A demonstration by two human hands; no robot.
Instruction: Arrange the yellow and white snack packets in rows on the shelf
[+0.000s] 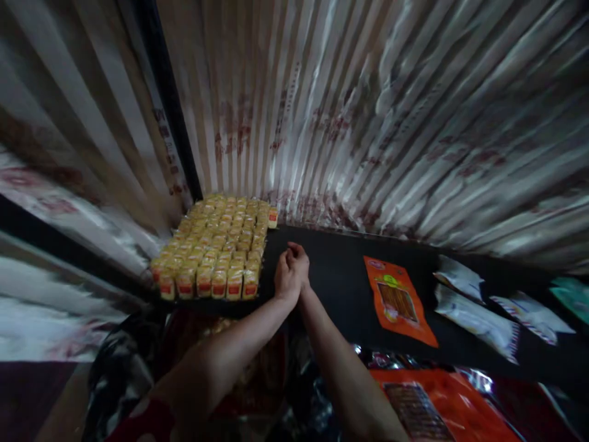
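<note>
At the frame's centre, the hands [291, 273] are clasped together over the worktop [334, 258], between yellow packets [216, 248] at left and an orange pouch [396, 299] at right.

A ridged back wall [340, 123], wrinkled and glossy in places, fills the upper view, its pale and brownish stripes marked with scattered red and dark print. A dark post [170, 92] runs down where it meets a similarly striped left wall [59, 80]. A dark rail [59, 245] slants across that left side. Below the back wall stretches a flat black surface [326, 252], its far edge along the wall's foot. The light is dim, with whitish streaks on the ridges and deeper shadow toward the upper right.
</note>
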